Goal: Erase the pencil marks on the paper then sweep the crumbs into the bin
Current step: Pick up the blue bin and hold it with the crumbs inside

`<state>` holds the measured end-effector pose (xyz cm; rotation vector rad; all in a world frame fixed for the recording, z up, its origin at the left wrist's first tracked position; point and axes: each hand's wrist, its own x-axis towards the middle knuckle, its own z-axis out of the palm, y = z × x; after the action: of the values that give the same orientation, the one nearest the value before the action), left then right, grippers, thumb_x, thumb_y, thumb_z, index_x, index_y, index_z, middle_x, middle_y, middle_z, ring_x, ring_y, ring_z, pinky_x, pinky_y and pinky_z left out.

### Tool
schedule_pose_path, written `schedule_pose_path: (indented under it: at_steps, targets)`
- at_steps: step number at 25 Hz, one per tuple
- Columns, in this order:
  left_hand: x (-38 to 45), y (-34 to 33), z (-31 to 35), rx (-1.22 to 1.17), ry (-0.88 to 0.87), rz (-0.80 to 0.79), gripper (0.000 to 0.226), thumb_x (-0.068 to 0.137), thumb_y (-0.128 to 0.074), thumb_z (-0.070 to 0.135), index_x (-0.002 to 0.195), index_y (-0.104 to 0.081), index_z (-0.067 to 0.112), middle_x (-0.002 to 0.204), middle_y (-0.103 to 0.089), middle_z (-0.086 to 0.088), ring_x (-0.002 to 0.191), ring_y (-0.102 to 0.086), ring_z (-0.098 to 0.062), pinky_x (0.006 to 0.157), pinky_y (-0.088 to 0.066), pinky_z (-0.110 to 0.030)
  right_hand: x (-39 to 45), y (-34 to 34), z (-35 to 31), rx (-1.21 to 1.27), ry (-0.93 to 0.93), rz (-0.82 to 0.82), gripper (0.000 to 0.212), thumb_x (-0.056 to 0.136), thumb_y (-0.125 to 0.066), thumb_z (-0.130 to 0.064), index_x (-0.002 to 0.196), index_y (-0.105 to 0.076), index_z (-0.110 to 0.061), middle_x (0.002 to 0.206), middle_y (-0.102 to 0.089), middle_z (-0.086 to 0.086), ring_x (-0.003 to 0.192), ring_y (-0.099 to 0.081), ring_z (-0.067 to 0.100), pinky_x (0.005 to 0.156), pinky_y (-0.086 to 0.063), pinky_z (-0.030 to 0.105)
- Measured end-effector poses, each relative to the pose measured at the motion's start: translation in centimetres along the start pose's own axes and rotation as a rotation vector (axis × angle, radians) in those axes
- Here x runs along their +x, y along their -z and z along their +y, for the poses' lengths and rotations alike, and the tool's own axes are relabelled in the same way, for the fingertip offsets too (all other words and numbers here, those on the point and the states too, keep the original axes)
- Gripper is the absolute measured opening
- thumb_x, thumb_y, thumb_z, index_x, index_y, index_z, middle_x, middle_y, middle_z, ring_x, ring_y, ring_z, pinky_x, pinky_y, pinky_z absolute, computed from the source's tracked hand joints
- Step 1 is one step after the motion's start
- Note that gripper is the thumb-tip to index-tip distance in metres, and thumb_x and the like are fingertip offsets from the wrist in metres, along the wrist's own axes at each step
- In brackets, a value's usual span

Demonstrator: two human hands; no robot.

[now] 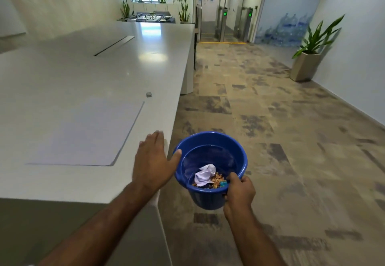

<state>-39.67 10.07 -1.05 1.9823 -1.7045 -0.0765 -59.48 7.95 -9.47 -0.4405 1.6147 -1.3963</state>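
Observation:
A white sheet of paper (83,134) lies flat on the long white table (93,68); no pencil marks show on it from here. A small grey eraser (149,94) rests on the table just beyond the sheet's far right corner. My left hand (153,161) lies flat and open at the table's right edge, thumb touching the rim of a blue bin (210,199). My right hand (239,193) grips the bin's near rim and holds it off the floor beside the table. Inside the bin are a crumpled paper ball and brown scraps.
The table's right edge drops to a patterned floor. A potted plant (308,57) stands by the right wall, with water bottles (285,30) behind it. Turnstile gates (233,24) and more plants are at the far end. A cable slot (114,45) runs along the table.

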Motion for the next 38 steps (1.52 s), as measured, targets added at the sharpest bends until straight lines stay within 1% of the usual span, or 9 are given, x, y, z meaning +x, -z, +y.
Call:
schedule_pose_path:
  at_steps: [5,21,26,28,30,32,35,36,38]
  targets:
    - [1.5,-0.3,-2.8,0.222,0.05,-0.262,0.113,0.076,-0.028,0.086,0.154,0.001,0.009,0.163,0.001,-0.013,0.151,-0.002,-0.028,0.122,-0.005,-0.043,-0.7,-1.0,-0.3,0.002,-0.028,-0.023,0.011,0.085,-0.06,-0.006,0.076,-0.054,-0.011,0.071,-0.055,0.012,0.054,-0.045,0.021,0.044,-0.033,0.029]
    - [3.9,-2.6,1.4,0.27,-0.19,-0.348,0.103,0.086,-0.037,0.069,0.153,0.005,0.004,0.162,0.008,-0.016,0.15,0.009,-0.027,0.122,0.002,-0.042,-3.3,-3.8,1.6,-0.033,-0.113,-0.138,0.011,0.085,-0.055,-0.002,0.078,-0.053,-0.01,0.061,-0.05,0.009,0.042,-0.039,0.017,0.035,-0.029,0.024]
    - [3.4,-3.2,3.8,0.07,-0.354,-0.443,0.092,0.09,-0.042,0.061,0.154,-0.003,0.008,0.164,0.0,-0.008,0.151,0.003,-0.021,0.122,-0.001,-0.037,-3.8,-3.9,2.1,0.013,-0.139,-0.136,0.018,0.092,-0.053,-0.005,0.075,-0.05,-0.009,0.056,-0.046,0.009,0.038,-0.033,0.017,0.032,-0.026,0.022]
    - [3.5,-2.8,3.7,-0.096,-0.354,-0.335,0.076,0.091,-0.051,0.049,0.153,-0.024,0.014,0.16,-0.024,-0.004,0.148,-0.02,-0.02,0.121,-0.018,-0.038,-3.5,-3.8,2.1,0.019,-0.153,-0.135,0.018,0.09,-0.053,-0.003,0.074,-0.049,-0.01,0.056,-0.045,0.008,0.038,-0.032,0.016,0.033,-0.025,0.023]
    - [4.0,-1.4,2.6,-0.245,-0.32,-0.125,0.042,0.09,-0.06,0.03,0.131,-0.058,0.023,0.131,-0.062,0.0,0.119,-0.057,-0.017,0.104,-0.046,-0.038,-3.1,-3.6,2.2,0.002,-0.171,-0.131,0.014,0.087,-0.053,-0.001,0.077,-0.051,-0.01,0.058,-0.047,0.007,0.039,-0.034,0.015,0.034,-0.026,0.023]
    - [4.8,0.4,1.2,-0.297,-0.241,0.027,0.015,0.089,-0.065,0.026,0.1,-0.074,0.023,0.092,-0.075,0.005,0.083,-0.067,-0.01,0.081,-0.056,-0.033,-2.9,-3.4,2.4,-0.022,-0.181,-0.133,0.011,0.086,-0.054,-0.002,0.08,-0.054,-0.011,0.06,-0.049,0.006,0.041,-0.037,0.015,0.035,-0.028,0.025]
    - [5.4,2.5,-0.5,-0.259,-0.097,0.157,0.035,0.089,-0.059,0.05,0.076,-0.071,0.02,0.067,-0.067,0.007,0.061,-0.059,-0.007,0.061,-0.047,-0.027,-2.7,-2.9,2.5,-0.024,-0.178,-0.154,0.009,0.088,-0.055,-0.004,0.084,-0.055,-0.012,0.061,-0.05,0.006,0.041,-0.039,0.014,0.037,-0.03,0.026]
    - [5.6,2.5,-1.2,-0.213,-0.045,0.179,0.043,0.091,-0.052,0.055,0.081,-0.071,0.019,0.074,-0.07,0.003,0.066,-0.061,-0.011,0.064,-0.046,-0.028,-2.6,-2.6,2.4,-0.024,-0.18,-0.156,0.009,0.088,-0.055,-0.004,0.084,-0.055,-0.012,0.062,-0.051,0.006,0.041,-0.039,0.014,0.037,-0.03,0.026]
    - [5.9,1.6,-2.6,-0.009,0.028,0.035,0.063,0.092,-0.037,0.064,0.121,-0.063,0.015,0.122,-0.066,-0.009,0.108,-0.061,-0.024,0.091,-0.048,-0.037,-2.4,-2.1,2.4,-0.022,-0.182,-0.151,0.008,0.088,-0.055,-0.004,0.085,-0.055,-0.011,0.063,-0.051,0.006,0.041,-0.04,0.013,0.035,-0.03,0.024]
